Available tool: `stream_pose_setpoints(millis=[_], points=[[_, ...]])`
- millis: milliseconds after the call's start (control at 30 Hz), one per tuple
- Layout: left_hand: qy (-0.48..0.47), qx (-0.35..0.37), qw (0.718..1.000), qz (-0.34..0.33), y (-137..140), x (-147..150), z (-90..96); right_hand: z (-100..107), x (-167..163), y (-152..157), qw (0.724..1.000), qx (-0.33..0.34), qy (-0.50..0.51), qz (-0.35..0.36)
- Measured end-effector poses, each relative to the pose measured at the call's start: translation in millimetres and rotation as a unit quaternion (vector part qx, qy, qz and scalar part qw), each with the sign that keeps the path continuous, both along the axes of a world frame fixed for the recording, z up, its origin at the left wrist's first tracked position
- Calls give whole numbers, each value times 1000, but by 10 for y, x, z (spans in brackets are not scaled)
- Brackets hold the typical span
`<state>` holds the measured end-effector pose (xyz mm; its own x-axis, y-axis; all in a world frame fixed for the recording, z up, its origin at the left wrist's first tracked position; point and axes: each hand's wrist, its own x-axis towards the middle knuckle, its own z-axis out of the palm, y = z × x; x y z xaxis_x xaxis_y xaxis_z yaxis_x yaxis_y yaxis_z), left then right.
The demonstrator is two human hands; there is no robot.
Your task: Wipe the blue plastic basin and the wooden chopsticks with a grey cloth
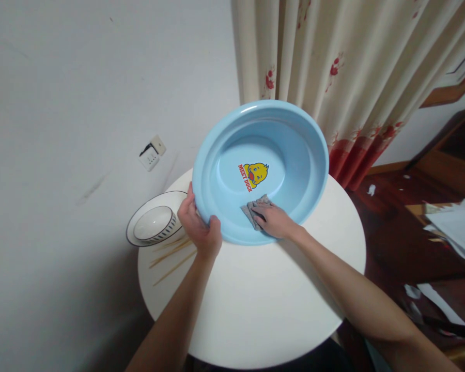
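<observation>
A light blue plastic basin [261, 118] with a yellow duck print on its bottom is tilted up, its inside facing me. My left hand [201, 227] grips the near-left rim, thumb on the inner side and fingers wrapped behind. Inside the basin, my right hand [271, 218] is closed on a grey patterned cloth [251, 213] and presses it against the near inner wall, below the duck print. Parts of the cloth stick out past the fingers.
The basin is over a round white table [256, 299]. At its left edge, a white bowl [155, 222] sits on a dark-rimmed plate [134, 230], near several chopsticks [174, 268]. A wall socket [151, 155] is behind; a curtain [333, 77] hangs at the back right. Papers [457, 232] lie at right.
</observation>
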<state>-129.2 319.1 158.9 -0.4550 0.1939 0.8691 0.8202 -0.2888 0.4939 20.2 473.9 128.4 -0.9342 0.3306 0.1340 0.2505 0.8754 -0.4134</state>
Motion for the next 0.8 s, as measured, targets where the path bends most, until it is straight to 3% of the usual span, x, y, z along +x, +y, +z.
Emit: stream_pose_setpoints(millis=[167,400,600,800], points=[[20,-11,1000,-18,-9,19,-14,-93,-41,-14,984,-92,96,118],[-30,17,999,-23,17,17,14,-97,-40,-23,980,-118,99,123],[-33,24,999,-36,5,-49,38,37,43,37,998,-41,-3,49],[-2,2,999,-36,-16,-124,-11,114,69,32,996,28,-67,-42]])
